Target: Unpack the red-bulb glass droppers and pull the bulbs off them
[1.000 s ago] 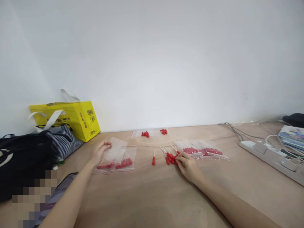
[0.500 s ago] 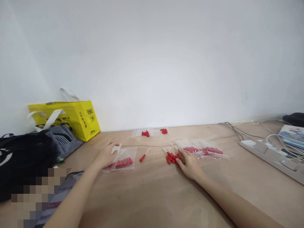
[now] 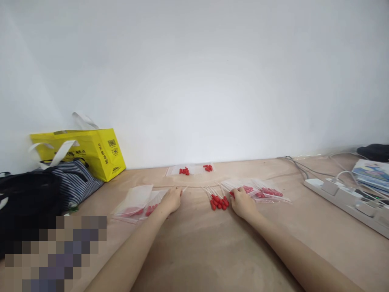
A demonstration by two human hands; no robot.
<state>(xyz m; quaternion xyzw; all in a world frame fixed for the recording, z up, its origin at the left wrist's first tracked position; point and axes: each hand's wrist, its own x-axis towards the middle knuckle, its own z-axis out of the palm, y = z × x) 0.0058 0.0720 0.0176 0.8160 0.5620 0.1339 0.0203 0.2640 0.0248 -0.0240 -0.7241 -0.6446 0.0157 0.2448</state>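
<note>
Head view: your L hand (image 3: 172, 199) is low over the desk (image 3: 188, 243), just right of the L bags (image 3: 139, 192), fingers curled down; a pale stick (image 3: 185, 188) pokes out past the fingertips, the rest hidden, so can't tell if it's gripped or just covered. Those bags are clear, lie flat & overlap, w/ red-headed sticks inside; your L wrist & hand partly block the nearer-to-center one. Your R hand (image 3: 242, 202) is on the other side of the pile (image 3: 219, 202), fingers bent w/ a red head (image 3: 232, 194) right at the tips; can't tell if it's pinched. The pile lies loose btwn your hands, red heads twd you, pale ends fanned twd the wall (image 3: 194, 81). R bags (image 3: 240, 183), also clear & filled w/ red heads, overlap just behind & right of your R hand. More red heads sit in clear plastic (image 3: 196, 167) near the wall, approx. center. Far L: yellow bag (image 3: 112, 158), striped bag (image 3: 79, 178), black bag (image 3: 30, 198). Far R: power strip (image 3: 346, 205), books (image 3: 370, 172).
</note>
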